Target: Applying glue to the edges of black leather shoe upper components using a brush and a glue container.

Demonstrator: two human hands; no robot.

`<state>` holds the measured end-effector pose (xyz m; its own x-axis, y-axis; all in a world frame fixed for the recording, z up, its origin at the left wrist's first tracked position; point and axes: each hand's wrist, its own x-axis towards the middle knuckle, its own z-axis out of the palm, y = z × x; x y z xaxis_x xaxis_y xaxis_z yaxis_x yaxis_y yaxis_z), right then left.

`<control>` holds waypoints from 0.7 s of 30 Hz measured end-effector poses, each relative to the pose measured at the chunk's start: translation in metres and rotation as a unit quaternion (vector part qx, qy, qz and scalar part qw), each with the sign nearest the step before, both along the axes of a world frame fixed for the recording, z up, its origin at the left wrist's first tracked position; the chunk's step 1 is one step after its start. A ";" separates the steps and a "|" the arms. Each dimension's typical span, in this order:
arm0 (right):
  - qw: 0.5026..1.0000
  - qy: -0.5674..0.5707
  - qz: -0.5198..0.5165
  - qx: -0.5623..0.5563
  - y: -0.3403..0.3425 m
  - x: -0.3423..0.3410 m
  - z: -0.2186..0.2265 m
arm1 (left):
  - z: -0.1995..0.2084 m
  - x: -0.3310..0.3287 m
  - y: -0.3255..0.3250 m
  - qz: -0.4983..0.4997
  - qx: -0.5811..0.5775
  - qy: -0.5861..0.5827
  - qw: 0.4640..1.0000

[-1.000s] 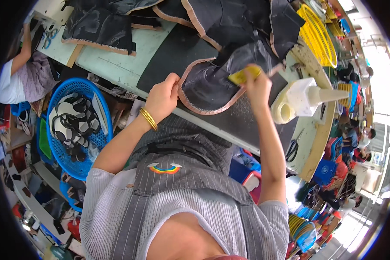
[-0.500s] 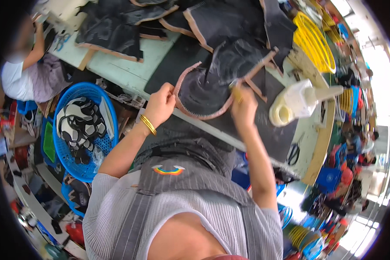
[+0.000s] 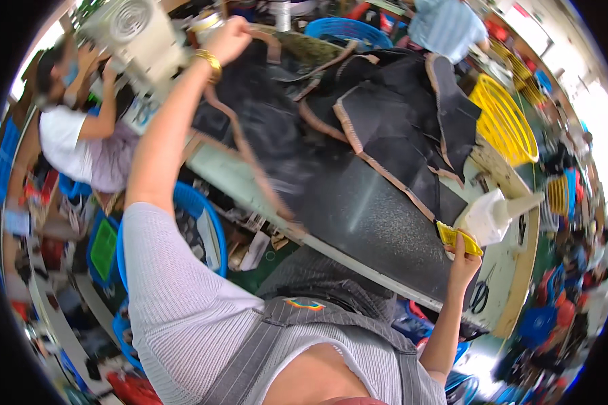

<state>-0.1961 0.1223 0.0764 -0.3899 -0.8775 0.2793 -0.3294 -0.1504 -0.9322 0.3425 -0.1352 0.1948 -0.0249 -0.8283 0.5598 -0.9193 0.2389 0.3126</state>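
Note:
My left hand (image 3: 228, 39) is stretched to the far left, its fingers closed at the end of a black leather-like piece (image 3: 263, 128) edged in pinkish brown. That piece is blurred and lies slanting over the table's left part. Near the table's right front, my right hand (image 3: 463, 260) pinches a flat yellow scraper-like tool (image 3: 458, 239). Just beyond it stands a white plastic bottle (image 3: 483, 219) with a long nozzle. More black pieces with the same edging (image 3: 392, 115) overlap behind a dark work mat (image 3: 378, 216).
Black-handled scissors (image 3: 479, 297) lie on the table's right side. A yellow basket (image 3: 503, 121) stands beyond the right edge, and a blue basket (image 3: 216, 229) sits below the left front. A sewing machine (image 3: 132, 34) and another person (image 3: 74, 128) are at the left.
My left hand has swung far left and away, with the black piece now spread on the left. My right hand has moved right and nearer, keeping the yellow tool.

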 end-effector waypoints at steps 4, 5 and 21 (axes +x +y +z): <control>0.999 0.003 -0.029 0.043 0.008 -0.019 -0.010 | 0.035 0.116 -0.066 0.135 -0.030 -0.073 0.988; 0.998 0.002 -0.040 0.057 0.012 -0.025 -0.015 | 0.033 0.101 -0.071 0.192 -0.057 -0.110 0.974; 0.979 0.026 -0.180 0.092 0.008 -0.074 0.011 | -0.065 -0.199 -0.011 -0.356 0.065 0.114 0.925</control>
<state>-0.2699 0.1308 0.0874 -0.6722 -0.7235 0.1572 -0.3776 0.1523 -0.9134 0.1432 -0.1465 0.1295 -0.4837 -0.7085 0.5139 -0.4509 0.7049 0.5475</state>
